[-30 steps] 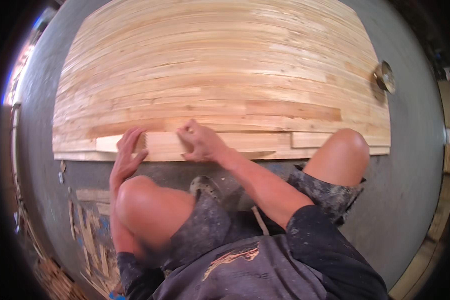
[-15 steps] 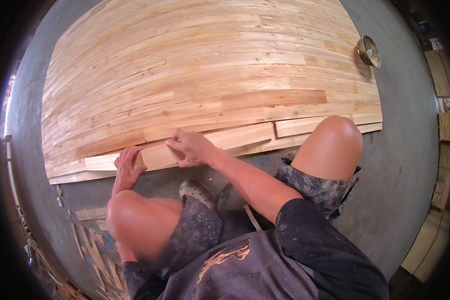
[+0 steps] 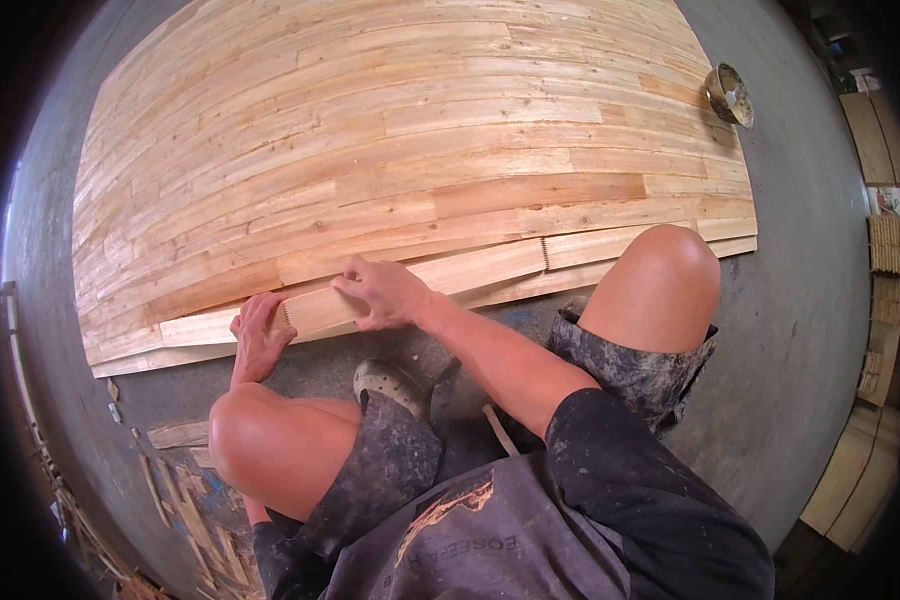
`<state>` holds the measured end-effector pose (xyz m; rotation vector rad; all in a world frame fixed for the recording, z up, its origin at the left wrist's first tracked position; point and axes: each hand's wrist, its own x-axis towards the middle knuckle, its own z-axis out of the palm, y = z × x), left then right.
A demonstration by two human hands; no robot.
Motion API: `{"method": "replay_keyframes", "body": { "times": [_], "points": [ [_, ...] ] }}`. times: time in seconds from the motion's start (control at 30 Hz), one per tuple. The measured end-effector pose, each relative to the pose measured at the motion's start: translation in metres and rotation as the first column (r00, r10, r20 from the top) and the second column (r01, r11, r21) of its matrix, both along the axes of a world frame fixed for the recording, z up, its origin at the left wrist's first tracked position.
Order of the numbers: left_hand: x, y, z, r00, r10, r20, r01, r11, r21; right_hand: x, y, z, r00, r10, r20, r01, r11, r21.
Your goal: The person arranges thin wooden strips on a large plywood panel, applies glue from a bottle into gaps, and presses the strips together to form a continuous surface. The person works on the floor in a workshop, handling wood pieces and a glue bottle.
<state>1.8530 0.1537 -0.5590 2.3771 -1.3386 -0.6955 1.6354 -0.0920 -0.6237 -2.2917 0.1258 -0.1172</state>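
A large panel of edge-laid pale wooden strips (image 3: 390, 150) lies on the floor before me. Along its near edge, a loose strip (image 3: 480, 268) runs slightly askew, a narrow dark gap behind it. My left hand (image 3: 259, 336) is closed over the toothed joint where this strip meets a left strip (image 3: 198, 328). Just right of that joint, my right hand (image 3: 382, 295) grips the same loose strip, thumb at the near side and fingers at the far side. At its right end, the loose strip's toothed end meets a right strip (image 3: 592, 244), a thin zigzag line showing between them.
A stained metal bowl (image 3: 728, 95) sits at the panel's right edge. Wood scraps (image 3: 195, 505) litter the floor at lower left. Stacked boards (image 3: 858, 470) line the far right. My bent knees (image 3: 655, 290) flank my arms, the right one over the panel's near edge.
The open gap at the right toothed joint has closed, the loose strip and right strip now meeting. Both hands keep their hold in nearly the same place. The view has shifted slightly.
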Motion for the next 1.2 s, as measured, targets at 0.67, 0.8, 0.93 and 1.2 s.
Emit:
{"method": "replay_keyframes", "body": {
  "times": [0.67, 0.8, 0.93, 1.2],
  "points": [
    [-0.003, -0.005, -0.001, 1.0, 0.001, 0.0, -0.001, 1.0, 0.001, -0.001, -0.002, 0.001, 1.0, -0.007, -0.016, 0.008, 1.0, 0.026],
    [-0.004, -0.003, 0.0, 1.0, 0.003, -0.007, -0.003, 1.0, -0.005, 0.0, -0.003, 0.003, 0.999, -0.003, -0.047, 0.004, 1.0, 0.024],
    [-0.002, -0.002, -0.006, 1.0, -0.002, -0.006, 0.002, 1.0, 0.007, -0.001, -0.002, 0.003, 0.999, -0.013, -0.033, 0.014, 0.999, 0.03],
    [-0.004, 0.0, -0.026, 0.999, 0.03, 0.026, -0.029, 0.998, -0.052, -0.006, -0.003, -0.009, 1.0, -0.022, -0.003, 0.022, 0.999, -0.027]
  ]
}}
